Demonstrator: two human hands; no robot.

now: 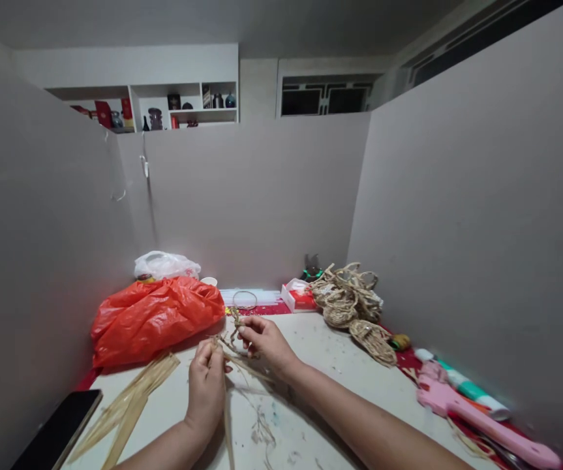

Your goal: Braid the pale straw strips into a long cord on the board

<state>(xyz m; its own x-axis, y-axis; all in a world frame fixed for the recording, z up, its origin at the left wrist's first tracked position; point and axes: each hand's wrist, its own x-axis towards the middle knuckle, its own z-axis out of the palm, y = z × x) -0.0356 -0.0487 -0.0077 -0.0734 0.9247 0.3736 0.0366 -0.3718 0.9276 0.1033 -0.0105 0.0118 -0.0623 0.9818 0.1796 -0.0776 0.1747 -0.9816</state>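
Note:
My left hand (206, 382) is closed over the table, its fingers pinching a thin strand of dried plant fibre. Just right of it and a little higher, my right hand (266, 344) pinches a twisted fibre cord (235, 326) between thumb and fingers. The cord stands up above the right fingertips, and its lower part runs toward the left hand. Loose ends hang below both hands. Flat, pale-brown dried fibre strips (132, 405) lie on the table left of my left hand.
A red plastic bag (158, 320) sits at the left, a black phone (59, 427) nearer. Coiled straw rope (344, 297) is heaped at the back right beside a red-and-white box (298, 297). A pink glue gun (481, 414) and a green-white tube (471, 388) lie along the right edge.

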